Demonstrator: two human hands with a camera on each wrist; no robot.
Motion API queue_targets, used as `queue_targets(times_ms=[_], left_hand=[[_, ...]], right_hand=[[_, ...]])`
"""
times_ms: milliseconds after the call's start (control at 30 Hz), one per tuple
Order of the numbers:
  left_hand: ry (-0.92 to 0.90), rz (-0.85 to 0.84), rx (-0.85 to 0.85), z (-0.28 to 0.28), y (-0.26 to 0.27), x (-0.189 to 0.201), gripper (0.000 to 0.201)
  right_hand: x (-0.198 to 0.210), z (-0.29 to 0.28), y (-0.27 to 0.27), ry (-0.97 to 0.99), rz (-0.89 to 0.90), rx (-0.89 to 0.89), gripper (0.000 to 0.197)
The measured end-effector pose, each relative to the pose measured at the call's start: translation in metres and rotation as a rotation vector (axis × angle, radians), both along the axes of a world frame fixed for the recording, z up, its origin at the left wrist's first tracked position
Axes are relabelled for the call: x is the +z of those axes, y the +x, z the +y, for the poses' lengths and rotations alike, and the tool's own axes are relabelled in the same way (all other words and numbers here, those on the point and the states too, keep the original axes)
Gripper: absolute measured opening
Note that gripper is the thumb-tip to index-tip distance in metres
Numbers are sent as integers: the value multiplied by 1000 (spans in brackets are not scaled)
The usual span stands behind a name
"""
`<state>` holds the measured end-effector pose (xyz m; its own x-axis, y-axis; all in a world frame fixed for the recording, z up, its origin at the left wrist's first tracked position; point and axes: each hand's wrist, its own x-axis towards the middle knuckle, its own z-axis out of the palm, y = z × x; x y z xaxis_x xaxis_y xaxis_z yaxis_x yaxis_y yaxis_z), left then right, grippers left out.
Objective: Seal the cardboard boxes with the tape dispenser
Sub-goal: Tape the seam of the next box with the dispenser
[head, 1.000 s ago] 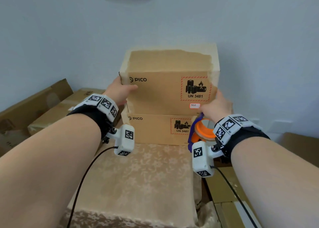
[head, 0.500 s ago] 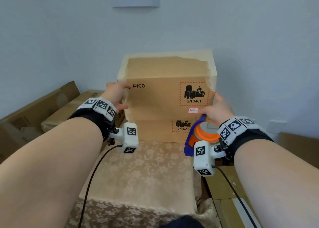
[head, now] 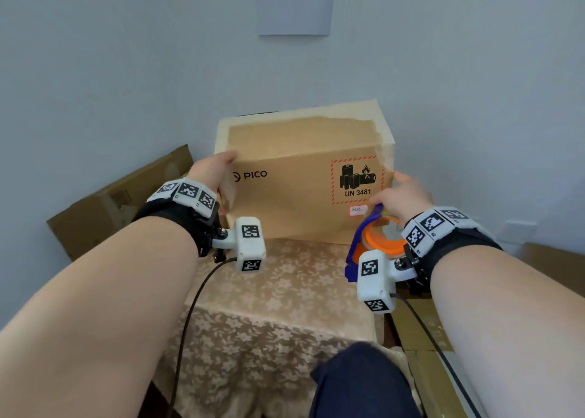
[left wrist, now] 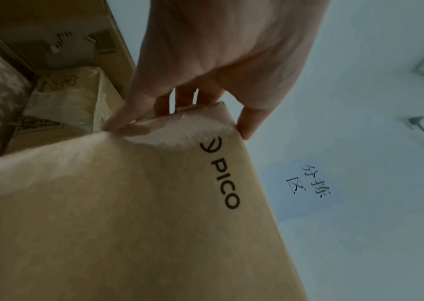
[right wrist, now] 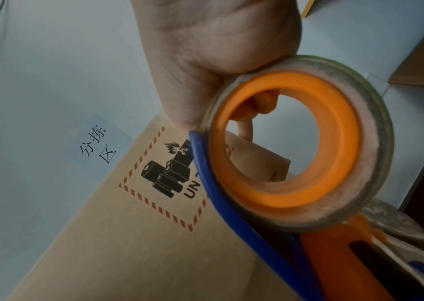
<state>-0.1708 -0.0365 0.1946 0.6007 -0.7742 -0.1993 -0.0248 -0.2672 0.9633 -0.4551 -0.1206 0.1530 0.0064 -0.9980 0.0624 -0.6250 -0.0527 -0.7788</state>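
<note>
Your left hand (head: 211, 173) grips the cardboard box (head: 304, 183) at its left corner, above the patterned cloth (head: 285, 291); your right hand (head: 402, 193) steadies the opposite edge while holding the tape dispenser (head: 376, 243); that divided grip could let the box slip or tilt.

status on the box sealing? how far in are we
Early to middle, as far as I can tell. Done: pale tape already edges the top of the PICO box. In hand: the left hand grips its left top corner, the right hand steadies its right side while holding the tape dispenser. Left: set it down and tape it; whether other boxes are sealed is not visible.
</note>
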Motion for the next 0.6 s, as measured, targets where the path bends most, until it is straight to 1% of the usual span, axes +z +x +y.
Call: queue_targets(times_ms=[33, 67, 167, 267, 333, 400, 500, 600], left_hand=[[6, -17, 6, 6, 2, -2, 38], [-3, 11, 26, 13, 3, -2, 38], [-17, 108, 60, 33, 7, -5, 49], [-1, 215, 93, 46, 15, -7, 59], [11, 232, 109, 55, 18, -9, 57], [16, 246, 108, 61, 18, -12, 55], [25, 302, 148, 69, 20, -17, 55], [55, 296, 170, 73, 23, -24, 57]], right_hand=[[0, 7, 2, -1, 15, 7, 35], [0, 13, 4, 0, 18, 10, 34], [-2, 30, 8, 5, 38, 18, 33], [-1, 42, 12, 1, 101, 26, 36], [1, 48, 13, -3, 143, 35, 32], [3, 54, 14, -10, 175, 33, 25], [5, 63, 16, -23, 206, 19, 17], [2, 67, 20, -18, 233, -2, 12]])
